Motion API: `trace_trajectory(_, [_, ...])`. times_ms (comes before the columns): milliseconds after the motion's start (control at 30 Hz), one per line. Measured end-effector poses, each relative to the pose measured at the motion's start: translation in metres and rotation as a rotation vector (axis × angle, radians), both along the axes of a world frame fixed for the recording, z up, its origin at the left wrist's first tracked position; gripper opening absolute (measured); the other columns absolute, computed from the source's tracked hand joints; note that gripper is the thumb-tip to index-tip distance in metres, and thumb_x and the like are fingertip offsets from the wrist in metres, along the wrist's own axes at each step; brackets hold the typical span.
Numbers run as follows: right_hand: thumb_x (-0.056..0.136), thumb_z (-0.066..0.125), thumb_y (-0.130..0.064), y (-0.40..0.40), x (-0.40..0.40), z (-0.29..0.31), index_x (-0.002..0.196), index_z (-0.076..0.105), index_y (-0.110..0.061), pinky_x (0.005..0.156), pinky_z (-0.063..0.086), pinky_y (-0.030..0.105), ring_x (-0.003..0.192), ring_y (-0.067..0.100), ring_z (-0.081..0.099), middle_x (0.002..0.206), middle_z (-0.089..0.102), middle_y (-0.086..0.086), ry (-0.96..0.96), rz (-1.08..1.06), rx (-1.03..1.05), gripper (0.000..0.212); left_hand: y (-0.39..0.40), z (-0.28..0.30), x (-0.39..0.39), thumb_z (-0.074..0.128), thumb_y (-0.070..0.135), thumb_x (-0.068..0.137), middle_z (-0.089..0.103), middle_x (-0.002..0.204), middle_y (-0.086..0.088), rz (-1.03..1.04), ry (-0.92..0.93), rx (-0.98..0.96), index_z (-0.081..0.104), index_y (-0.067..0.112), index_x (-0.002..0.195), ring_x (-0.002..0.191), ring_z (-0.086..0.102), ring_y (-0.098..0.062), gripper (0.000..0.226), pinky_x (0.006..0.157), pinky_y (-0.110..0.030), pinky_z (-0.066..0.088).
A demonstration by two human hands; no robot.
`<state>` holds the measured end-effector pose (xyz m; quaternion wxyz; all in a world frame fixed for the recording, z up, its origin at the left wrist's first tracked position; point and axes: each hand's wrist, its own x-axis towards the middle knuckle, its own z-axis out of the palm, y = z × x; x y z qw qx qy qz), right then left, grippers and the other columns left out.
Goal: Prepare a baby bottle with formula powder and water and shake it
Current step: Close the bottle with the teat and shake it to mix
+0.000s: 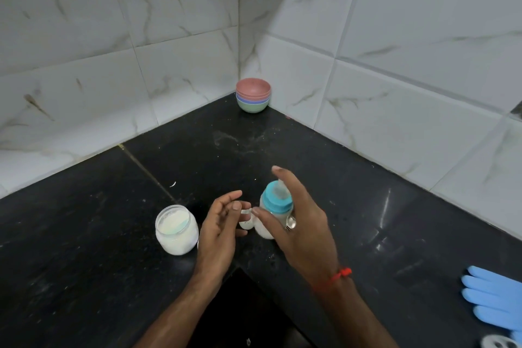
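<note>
A black stone countertop [367,206] is filling the lower part of the view, meeting two walls of white marbled tile [113,37] at a corner. In that corner a stack of small bowls [253,95] is sitting, a pink one on top, blue beneath it and green at the bottom. At the right edge a blue glove [497,302] is lying flat on the counter, and just below it a white object is showing only in part, too cropped to identify. The right hand [299,223] is hovering over the baby bottle [275,207], its fingers straight and spread and its thumb tip lying at the bottle's side; whether it is actually touching the bottle cannot be told. A red thread [336,277] is circling the right wrist and a silver ring [291,224] is showing on one finger. The left hand [219,227] is sitting just left of the bottle with its fingers loosely curled and gripping nothing. The bottle is standing upright near the counter's front edge, between the two hands, with a teal collar and a clear teat on top and whitish contents low in its body. To the left, near the left hand, an open glass jar [177,230] is holding white powder. A small white fleck [173,184] is lying on the counter beyond the jar.
</note>
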<state>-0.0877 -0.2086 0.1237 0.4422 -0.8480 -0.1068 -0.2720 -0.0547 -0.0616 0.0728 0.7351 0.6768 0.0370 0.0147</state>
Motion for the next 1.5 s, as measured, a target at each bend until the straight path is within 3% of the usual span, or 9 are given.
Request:
trace_trajectory(167, [0.085,0.082,-0.023,0.002,-0.004,0.025,0.146,0.033,-0.049,0.099,0.056,0.04,0.121,0.021,0.064,0.137,0.058,-0.011,-0.323,0.015,0.295,0.082,0.002,-0.005,0.006,0.052,0.018,0.104,0.076,0.107,-0.005,0.023,0.02,-0.035,0.065,0.023,0.121,0.101,0.071,-0.033,0.022,0.081,-0.051,0.057])
trace_trajectory(300, [0.089,0.077,-0.039,-0.005,0.008,0.01,0.147,0.033,-0.051,0.105,0.053,0.033,0.122,-0.008,0.054,0.136,0.051,-0.029,0.038,0.067,-0.092,0.074,0.001,-0.004,0.004,0.052,0.02,0.104,0.076,0.103,-0.002,0.004,0.005,-0.018,0.065,0.026,0.121,0.097,0.072,-0.024,0.022,0.082,-0.048,0.058])
trace_trajectory(500, [0.085,0.082,-0.023,-0.003,0.002,0.023,0.142,0.035,-0.049,0.101,0.055,0.042,0.123,0.026,0.063,0.139,0.057,-0.009,-0.305,0.023,0.275,0.079,0.004,-0.006,0.007,0.051,0.019,0.105,0.076,0.107,-0.005,0.002,0.023,-0.028,0.065,0.023,0.121,0.101,0.071,-0.032,0.022,0.081,-0.049,0.057])
trace_trajectory(700, [0.086,0.082,-0.034,-0.003,0.0,0.006,0.142,0.036,-0.053,0.101,0.055,0.032,0.121,0.001,0.06,0.135,0.052,-0.032,-0.021,0.06,-0.01,0.074,0.006,-0.003,0.003,0.05,0.019,0.105,0.076,0.106,0.005,-0.029,0.003,0.004,0.064,0.023,0.122,0.095,0.073,-0.014,0.023,0.079,-0.041,0.059])
trace_trajectory(833, [0.085,0.083,-0.023,0.003,-0.006,0.027,0.142,0.038,-0.037,0.096,0.057,0.051,0.117,0.035,0.066,0.136,0.061,0.006,-0.35,0.091,0.33,0.073,0.008,-0.008,0.005,0.051,0.018,0.105,0.076,0.105,0.0,0.0,0.041,-0.016,0.065,0.02,0.122,0.096,0.072,-0.023,0.022,0.079,-0.044,0.058])
trace_trajectory(1000, [0.086,0.083,-0.036,0.0,0.007,-0.007,0.14,0.035,-0.053,0.1,0.054,0.029,0.115,-0.015,0.054,0.126,0.051,-0.036,0.074,0.073,-0.084,0.074,0.007,-0.004,0.004,0.05,0.02,0.105,0.075,0.108,-0.003,-0.03,0.016,0.002,0.065,0.024,0.122,0.099,0.073,-0.02,0.023,0.083,-0.041,0.058])
trace_trajectory(1200, [0.084,0.084,-0.018,0.003,0.005,0.01,0.144,0.036,-0.044,0.099,0.056,0.04,0.12,0.027,0.065,0.138,0.058,-0.009,-0.28,0.066,0.276,0.081,0.009,-0.005,0.007,0.052,0.022,0.104,0.076,0.108,-0.001,-0.02,0.009,0.019,0.065,0.022,0.122,0.102,0.072,-0.022,0.022,0.086,-0.046,0.057])
trace_trajectory(1300, [0.087,0.081,-0.029,0.004,0.016,-0.014,0.141,0.034,-0.056,0.104,0.052,0.036,0.123,0.004,0.059,0.136,0.048,-0.038,0.013,0.073,0.07,0.077,0.008,-0.005,0.005,0.051,0.022,0.104,0.075,0.108,-0.004,-0.028,-0.005,0.02,0.065,0.023,0.121,0.102,0.072,-0.022,0.022,0.083,-0.035,0.059])
trace_trajectory(1500, [0.087,0.082,-0.019,0.001,0.006,-0.002,0.145,0.034,-0.039,0.096,0.057,0.043,0.119,0.032,0.065,0.134,0.059,0.015,-0.252,0.042,0.393,0.078,0.009,-0.006,0.005,0.052,0.021,0.104,0.076,0.108,-0.003,-0.018,-0.026,0.035,0.064,0.022,0.122,0.103,0.072,-0.02,0.022,0.089,-0.045,0.056])
